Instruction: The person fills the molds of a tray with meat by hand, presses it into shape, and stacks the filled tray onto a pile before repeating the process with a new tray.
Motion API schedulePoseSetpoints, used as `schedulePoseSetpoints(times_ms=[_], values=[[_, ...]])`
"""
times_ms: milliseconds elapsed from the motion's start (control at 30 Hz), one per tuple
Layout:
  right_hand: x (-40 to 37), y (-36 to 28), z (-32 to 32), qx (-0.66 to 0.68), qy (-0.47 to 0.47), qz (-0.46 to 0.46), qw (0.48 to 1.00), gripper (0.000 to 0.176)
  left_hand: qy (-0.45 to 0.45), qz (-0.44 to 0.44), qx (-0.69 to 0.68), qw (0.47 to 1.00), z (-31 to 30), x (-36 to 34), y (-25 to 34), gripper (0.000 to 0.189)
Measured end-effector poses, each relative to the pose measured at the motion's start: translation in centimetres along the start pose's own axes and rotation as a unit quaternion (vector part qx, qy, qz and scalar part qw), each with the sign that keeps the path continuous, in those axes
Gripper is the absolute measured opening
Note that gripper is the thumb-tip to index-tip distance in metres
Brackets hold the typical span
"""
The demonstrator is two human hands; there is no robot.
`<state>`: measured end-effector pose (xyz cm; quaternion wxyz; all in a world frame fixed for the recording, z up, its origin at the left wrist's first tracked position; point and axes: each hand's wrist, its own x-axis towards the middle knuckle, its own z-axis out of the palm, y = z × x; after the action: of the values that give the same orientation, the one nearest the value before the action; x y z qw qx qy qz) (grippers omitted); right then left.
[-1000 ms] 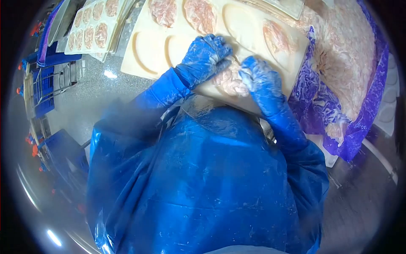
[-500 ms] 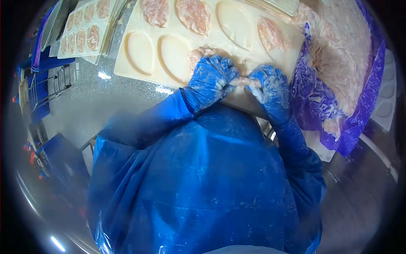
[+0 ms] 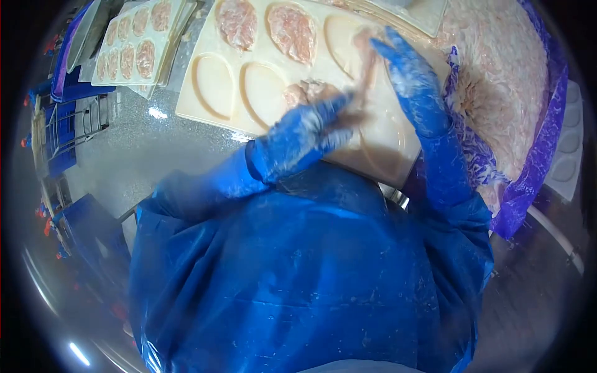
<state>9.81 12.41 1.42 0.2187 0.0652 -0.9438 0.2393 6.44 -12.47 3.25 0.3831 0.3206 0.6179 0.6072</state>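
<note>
A blurred, pale pink strip of raw meat [image 3: 368, 68] stretches over a cream tray [image 3: 186, 102] with oval hollows. Its lower end lies between the fingers and thumb of my left hand [image 3: 301, 137], gloved in blue and smeared by motion. Beside the upper end, my right hand [image 3: 413, 84] has its fingers stretched out, the blue glove coated with white residue. A lump of meat [image 3: 306, 93] sits in a hollow just beyond my left fingers. Flattened meat portions [image 3: 292, 34] fill two far hollows. The hollow under my right hand is largely hidden.
At right, a large mass of raw meat [image 3: 504, 87] rests on purple plastic film [image 3: 535, 171]. Filled trays [image 3: 127, 46] are stacked at far left on the shiny metal surface [image 3: 124, 143]. Another tray [image 3: 563, 146] stands at the right edge.
My hands have moved apart. The right one has gone up and away with its fingers straightened, while the left has shifted slightly nearer. The strip now stretches farther across the tray.
</note>
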Motion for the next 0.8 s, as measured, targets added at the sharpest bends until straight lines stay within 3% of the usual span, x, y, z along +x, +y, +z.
schedulePoseSetpoints(times_ms=[33, 67, 133, 167, 200, 267, 300, 333, 367, 400, 467, 533, 600, 633, 700, 733, 767, 800], values=[[-0.2, 1.0, 0.8, 0.217, 0.061, 0.093, 0.970, 0.039, -0.010, -0.008, 0.082, 0.997, -0.6, 0.4, 1.2, 0.052], [-0.4, 1.9, 1.3, 0.422, 0.116, 0.184, 0.880, 0.039, -0.021, -0.019, 0.162, 0.986, -1.0, 0.8, 2.4, 0.052], [-0.1, 2.0, 1.5, 0.382, 0.123, 0.203, 0.893, 0.037, 0.077, 0.105, 0.207, 0.970, -1.7, 3.7, 1.4, 0.043], [0.9, 1.2, 1.5, 0.273, 0.103, 0.146, 0.945, 0.031, 0.103, 0.205, 0.395, 0.890, -2.5, 6.0, 1.5, 0.040], [1.7, 0.6, 1.5, 0.159, 0.084, 0.084, 0.980, 0.025, 0.111, 0.261, 0.456, 0.844, -3.5, 8.1, -0.8, 0.043], [1.2, 1.0, 2.9, 0.147, 0.056, 0.072, 0.985, 0.017, 0.024, 0.184, 0.514, 0.838, -5.8, 10.7, -3.5, 0.040], [0.7, 1.7, 3.1, 0.007, 0.032, 0.033, 0.999, 0.015, 0.025, 0.186, 0.515, 0.836, -6.7, 11.2, -3.3, 0.040], [0.7, 2.2, 3.0, -0.134, 0.009, -0.006, 0.991, 0.013, 0.025, 0.186, 0.571, 0.799, -8.0, 11.4, -3.0, 0.039], [0.3, 2.3, 2.8, 0.003, 0.034, 0.049, 0.998, 0.016, 0.022, 0.180, 0.622, 0.762, -8.7, 11.1, -2.9, 0.037], [0.5, 1.9, 2.5, 0.005, 0.033, 0.051, 0.998, 0.016, 0.020, 0.178, 0.621, 0.763, -9.2, 10.9, -3.1, 0.037], [1.6, 1.0, 2.1, -0.107, 0.031, 0.046, 0.993, 0.017, 0.039, 0.207, 0.645, 0.735, -10.1, 11.4, -2.9, 0.033], [1.9, 1.1, 4.2, -0.116, 0.057, 0.011, 0.992, 0.020, 0.043, 0.224, 0.655, 0.720, -10.2, 11.7, -3.4, 0.031], [0.9, 0.6, 6.1, -0.215, -0.012, -0.044, 0.976, 0.031, 0.039, 0.221, 0.688, 0.690, -10.3, 11.2, -2.9, 0.030], [0.0, -0.1, 5.6, -0.089, -0.029, 0.000, 0.996, 0.032, 0.037, 0.223, 0.689, 0.688, -10.2, 11.0, -2.7, 0.030], [-0.5, 0.3, 4.0, -0.109, -0.052, -0.006, 0.993, 0.029, 0.008, 0.154, 0.721, 0.676, -10.1, 10.7, -2.3, 0.036], [-1.0, 0.1, 3.5, -0.126, -0.080, -0.007, 0.989, 0.028, 0.010, 0.153, 0.719, 0.678, -9.7, 10.7, -2.5, 0.036], [-1.4, -0.4, 3.6, -0.041, -0.024, 0.047, 0.998, 0.028, -0.002, 0.180, 0.693, 0.698, -9.1, 11.0, -2.8, 0.039], [-0.9, -0.9, 3.9, -0.042, -0.027, 0.049, 0.998, 0.028, -0.014, 0.207, 0.666, 0.716, -8.4, 11.3, -3.1, 0.043]])
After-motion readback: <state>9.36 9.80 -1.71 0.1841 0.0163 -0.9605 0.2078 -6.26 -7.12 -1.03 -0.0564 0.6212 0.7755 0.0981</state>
